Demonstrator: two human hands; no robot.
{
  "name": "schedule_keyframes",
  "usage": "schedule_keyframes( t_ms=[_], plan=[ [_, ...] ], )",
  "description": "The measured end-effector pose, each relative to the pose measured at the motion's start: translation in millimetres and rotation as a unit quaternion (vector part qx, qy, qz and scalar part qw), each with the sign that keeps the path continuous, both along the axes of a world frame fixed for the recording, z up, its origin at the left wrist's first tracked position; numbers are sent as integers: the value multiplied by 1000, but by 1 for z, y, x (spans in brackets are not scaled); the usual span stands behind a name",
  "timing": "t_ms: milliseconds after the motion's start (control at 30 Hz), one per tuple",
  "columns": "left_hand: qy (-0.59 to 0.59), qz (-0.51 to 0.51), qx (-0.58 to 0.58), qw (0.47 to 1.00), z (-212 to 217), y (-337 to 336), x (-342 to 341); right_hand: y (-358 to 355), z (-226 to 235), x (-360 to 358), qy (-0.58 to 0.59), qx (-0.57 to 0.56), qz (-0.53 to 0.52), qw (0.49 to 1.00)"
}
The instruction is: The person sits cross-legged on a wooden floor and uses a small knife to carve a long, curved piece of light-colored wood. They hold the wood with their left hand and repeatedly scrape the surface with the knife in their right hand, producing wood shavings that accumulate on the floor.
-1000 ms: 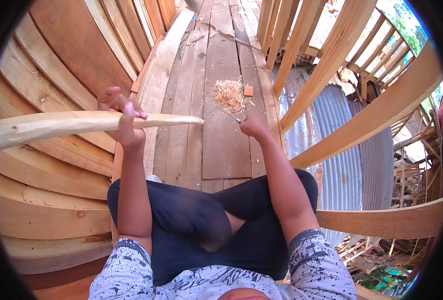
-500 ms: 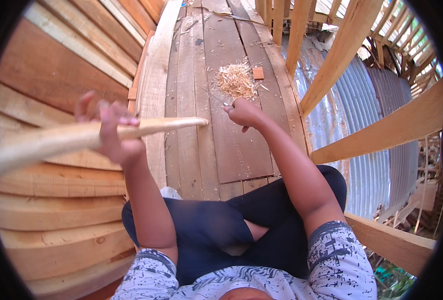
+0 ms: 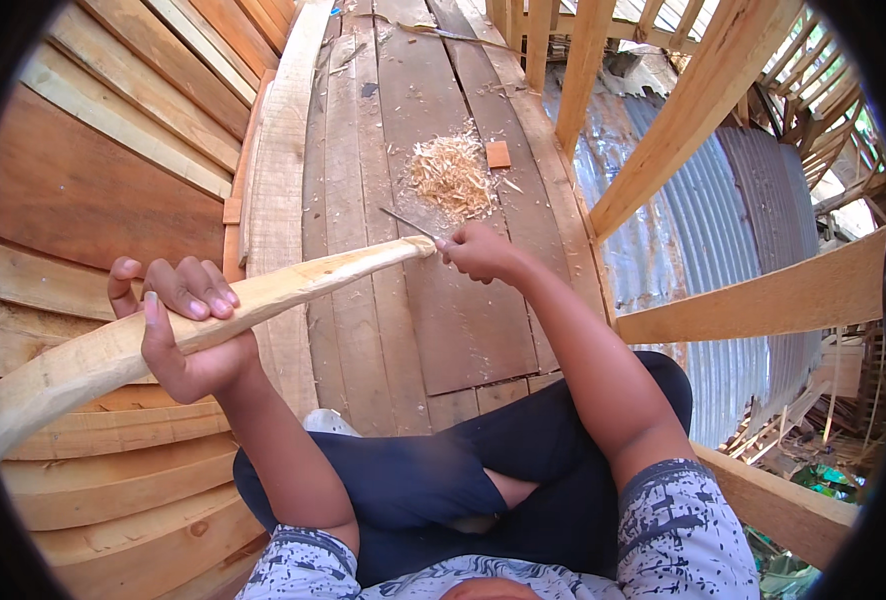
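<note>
A long, slightly curved pole of pale, whittled wood (image 3: 308, 282) slants up from the lower left to the middle. My left hand (image 3: 188, 320) grips it from below, thumb on the near side and fingers on the far side, forefinger raised. Closed in a fist at the pole's narrow far end, my right hand (image 3: 480, 252) holds a slim-bladed knife (image 3: 410, 223). Its blade points up and left, just beyond the pole's tip; whether they touch I cannot tell. Most of the knife's handle is hidden in my fist.
A heap of wood shavings (image 3: 453, 175) and a small reddish-brown wood block (image 3: 498, 155) lie on the plank floor (image 3: 363, 330). Stacked boards (image 3: 103, 170) line the left side. Wooden posts (image 3: 698, 105) and corrugated metal sheets (image 3: 708, 200) stand on the right. My folded legs are below.
The pole has swung slightly lower at its left part, with my left hand down and nearer. Its tip has come right, up to my right hand and the knife. The whole view has shifted a little.
</note>
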State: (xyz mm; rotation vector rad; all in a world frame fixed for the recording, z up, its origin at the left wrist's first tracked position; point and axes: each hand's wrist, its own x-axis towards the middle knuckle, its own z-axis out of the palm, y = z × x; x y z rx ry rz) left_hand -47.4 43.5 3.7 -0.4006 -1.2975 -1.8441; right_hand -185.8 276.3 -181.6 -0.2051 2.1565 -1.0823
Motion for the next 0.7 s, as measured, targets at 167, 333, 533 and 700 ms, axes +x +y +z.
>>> schedule_keyframes(
  t_ms=[167,333,533,700],
  plan=[
    [-8,46,17,999,-2,-4,2,-34,22,39,69,-22,-8,997],
    [-15,59,57,997,-2,3,1,-63,14,54,221,-134,12,966],
    [-15,78,27,996,-1,10,4,-63,51,65,284,-62,29,957],
    [-43,158,88,983,2,20,1,-55,29,53,233,25,7,972]
  ],
)
